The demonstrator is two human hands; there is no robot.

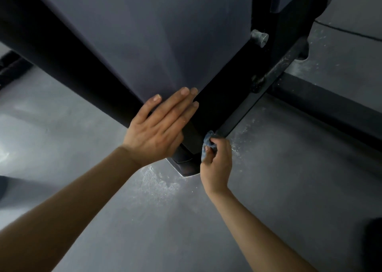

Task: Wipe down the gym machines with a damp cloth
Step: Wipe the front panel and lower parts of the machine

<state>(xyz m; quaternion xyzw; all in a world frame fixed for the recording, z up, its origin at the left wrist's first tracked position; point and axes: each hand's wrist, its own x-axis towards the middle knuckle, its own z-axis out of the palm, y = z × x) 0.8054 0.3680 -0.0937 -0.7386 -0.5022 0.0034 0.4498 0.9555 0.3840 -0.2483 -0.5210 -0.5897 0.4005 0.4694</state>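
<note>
**Cloth [207, 142] at the low end of the bar, everything else lies off toward 1 o'clock**

The cloth is bunched up and clamped in the curled fingers of the right hand [217, 164]. It's pressed against the near end of the dark frame bar [235, 120], just under the tip of the bench pad [155, 34]. The bar's long axis is laid out from that spot toward 1 o'clock, up to a dusty joint [258, 81], so nearly its whole length is ahead of the fingers.

The left hand [159, 127] is parked at 10 o'clock from the cloth. Its fingers are straight and held together, laid flat on the pad's end, with nothing gripped.

The right hand is clearly the nearer one to the bar, so the stroke is probably best run lengthwise toward 1 o'clock, not across. The floor [289, 168] beside the bar is speckled white.
</note>
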